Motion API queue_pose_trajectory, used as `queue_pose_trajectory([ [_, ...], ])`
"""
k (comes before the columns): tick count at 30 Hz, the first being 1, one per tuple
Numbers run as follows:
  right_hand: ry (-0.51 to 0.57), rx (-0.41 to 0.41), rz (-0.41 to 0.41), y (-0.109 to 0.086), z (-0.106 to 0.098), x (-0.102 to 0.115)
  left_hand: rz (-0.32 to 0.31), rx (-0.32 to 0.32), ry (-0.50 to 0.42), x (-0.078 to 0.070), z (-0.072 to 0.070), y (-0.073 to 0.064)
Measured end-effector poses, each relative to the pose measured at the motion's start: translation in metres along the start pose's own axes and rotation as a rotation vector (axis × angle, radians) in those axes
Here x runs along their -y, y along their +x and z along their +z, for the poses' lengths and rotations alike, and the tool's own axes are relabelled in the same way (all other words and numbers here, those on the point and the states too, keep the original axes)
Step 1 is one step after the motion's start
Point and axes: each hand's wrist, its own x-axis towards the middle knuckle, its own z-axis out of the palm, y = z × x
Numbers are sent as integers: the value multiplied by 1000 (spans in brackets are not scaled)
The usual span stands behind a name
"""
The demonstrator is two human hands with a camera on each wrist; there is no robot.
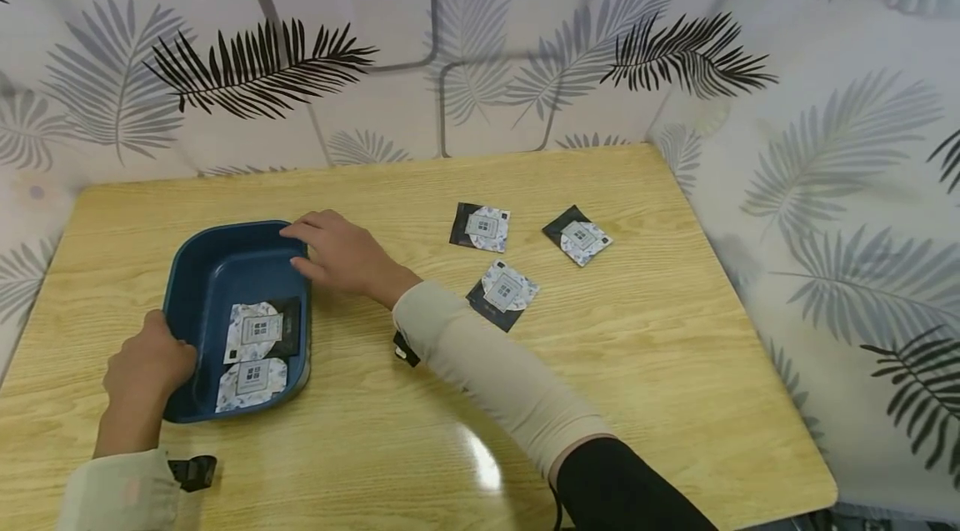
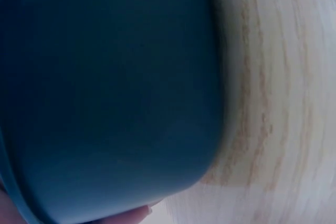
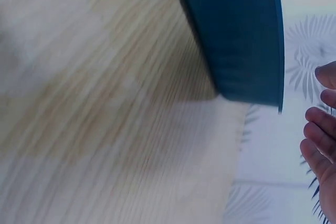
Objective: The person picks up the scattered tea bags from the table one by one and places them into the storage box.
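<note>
Blue tub, smooth, round-cornered, grasped by left fingers; right fingers released, nearby; flat sachets inside.

Bright light is bathing the head view, white glare flaring off the wooden tabletop, while both wrist views are running soft and bluish, the blue basin sinking into gloom in the left, a shadow edging it in the right.
</note>
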Motion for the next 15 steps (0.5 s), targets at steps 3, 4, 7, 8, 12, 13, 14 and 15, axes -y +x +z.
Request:
queue_pose_trajectory([
  [3, 15, -19, 37, -3, -2, -11, -3, 3, 2, -1, -2, 0],
  [4, 23, -22, 49, -4, -3, -14, -4, 5, 3, -1, -2, 0],
  [7, 43, -19, 84, -7, -5, -24, -6, 6, 6, -2, -4, -1],
  [8, 47, -15, 97, -9, -5, -27, -7, 7, 7, -2, -4, -1],
  [12, 76, 2, 154, -14, -5, -39, -6, 8, 11, -2, -5, 0],
  [13, 81, 6, 169, -16, -5, -42, -6, 8, 13, -3, -6, 0],
  [14, 89, 10, 182, -17, -5, -46, -6, 11, 16, -3, -6, 0],
  [15, 98, 14, 193, -18, -5, -49, -7, 13, 18, -3, -6, 0],
])
